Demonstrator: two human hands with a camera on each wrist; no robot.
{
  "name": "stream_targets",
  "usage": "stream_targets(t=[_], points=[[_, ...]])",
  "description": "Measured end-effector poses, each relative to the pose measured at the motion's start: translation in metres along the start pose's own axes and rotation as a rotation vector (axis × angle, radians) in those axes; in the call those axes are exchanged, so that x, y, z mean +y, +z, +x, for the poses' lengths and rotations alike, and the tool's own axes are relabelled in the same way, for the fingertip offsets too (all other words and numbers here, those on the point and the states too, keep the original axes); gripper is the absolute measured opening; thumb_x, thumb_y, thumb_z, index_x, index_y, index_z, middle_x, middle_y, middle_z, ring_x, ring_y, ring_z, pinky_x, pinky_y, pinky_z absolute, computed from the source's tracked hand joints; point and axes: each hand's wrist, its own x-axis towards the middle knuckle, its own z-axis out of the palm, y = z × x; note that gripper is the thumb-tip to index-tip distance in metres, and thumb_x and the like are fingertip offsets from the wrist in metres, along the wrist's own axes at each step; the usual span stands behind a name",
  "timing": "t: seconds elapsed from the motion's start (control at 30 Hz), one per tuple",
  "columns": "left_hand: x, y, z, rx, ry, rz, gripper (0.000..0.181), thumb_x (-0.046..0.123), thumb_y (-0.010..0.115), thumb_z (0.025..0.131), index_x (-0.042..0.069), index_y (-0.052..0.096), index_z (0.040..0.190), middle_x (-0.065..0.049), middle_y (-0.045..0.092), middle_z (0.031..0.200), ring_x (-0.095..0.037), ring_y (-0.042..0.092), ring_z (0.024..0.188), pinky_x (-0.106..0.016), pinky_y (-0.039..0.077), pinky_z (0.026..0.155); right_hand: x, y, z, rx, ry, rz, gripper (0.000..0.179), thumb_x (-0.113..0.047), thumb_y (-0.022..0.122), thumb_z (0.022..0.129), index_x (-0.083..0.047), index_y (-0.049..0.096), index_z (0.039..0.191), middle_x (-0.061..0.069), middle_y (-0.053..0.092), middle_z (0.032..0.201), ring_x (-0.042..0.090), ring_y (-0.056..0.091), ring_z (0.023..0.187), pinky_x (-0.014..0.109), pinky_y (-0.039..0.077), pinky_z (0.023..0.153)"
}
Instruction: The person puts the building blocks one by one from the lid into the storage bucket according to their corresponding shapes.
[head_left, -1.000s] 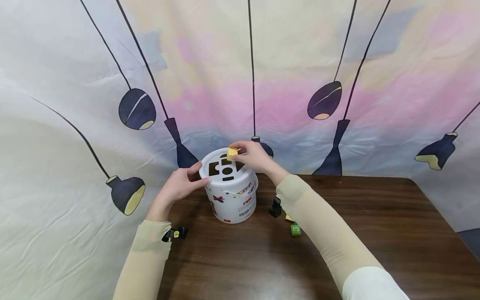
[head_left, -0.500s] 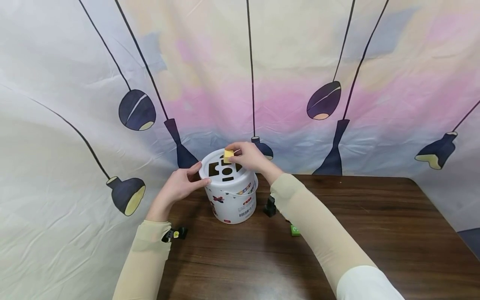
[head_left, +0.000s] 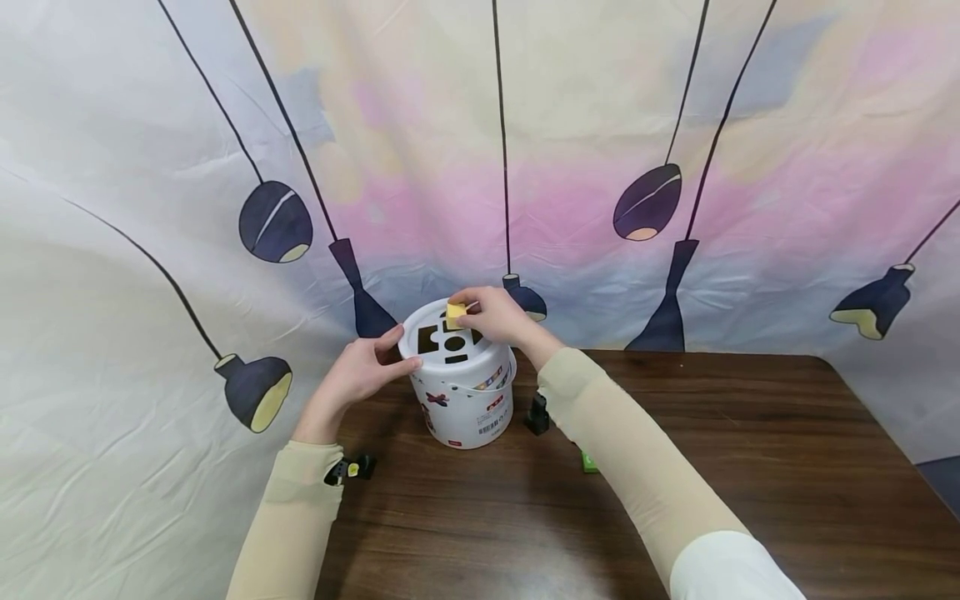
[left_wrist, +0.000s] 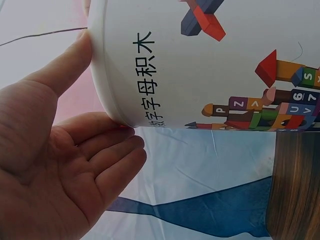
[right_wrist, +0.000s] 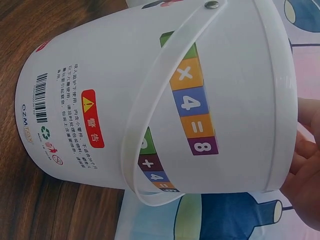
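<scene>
A white toy-block bucket (head_left: 459, 410) stands upright on the table, its lid (head_left: 427, 360) cut with dark shaped holes. My right hand (head_left: 501, 316) pinches a yellow block (head_left: 454, 314) between thumb and fingers, close over a hole toward the far side of the lid. My left hand (head_left: 356, 379) rests against the lid's left rim, thumb and forefinger spread along it. The left wrist view shows the other fingers (left_wrist: 112, 165) extended beside the rim. In the right wrist view the bucket's side and its white handle (right_wrist: 145, 95) show, while the block is hidden behind the rim.
A green block (head_left: 589, 462) lies on the brown wooden table (head_left: 465, 525), partly covered by my right forearm. A cloth (head_left: 585, 125) printed with hanging lamps rises behind and left of the table. Black wrist cameras (head_left: 537, 415) sit near both cuffs.
My right hand has shifted slightly left and down with the yellow block, bringing it closer over the lid's hole. My right forearm now covers more of the green block. The left hand stays put.
</scene>
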Motion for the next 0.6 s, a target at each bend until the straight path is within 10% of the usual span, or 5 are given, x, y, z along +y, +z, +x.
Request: stream_targets(t=[0.6], points=[[0.0012,0.0001,0.0001,0.002,-0.001,0.0,0.086,0.043,0.08,0.098,0.002,0.04,0.162,-0.012,0.04,0.166,-0.033,0.043,0.151,-0.053,0.043,0.118,-0.0035,0.0028,0.0024,-0.015,-0.005,-0.047,0.044,-0.019,0.071,0.106,-0.011,0.064,0.149,0.007,0.066,0.147,0.025,0.065,0.129,0.04,0.057,0.101]])
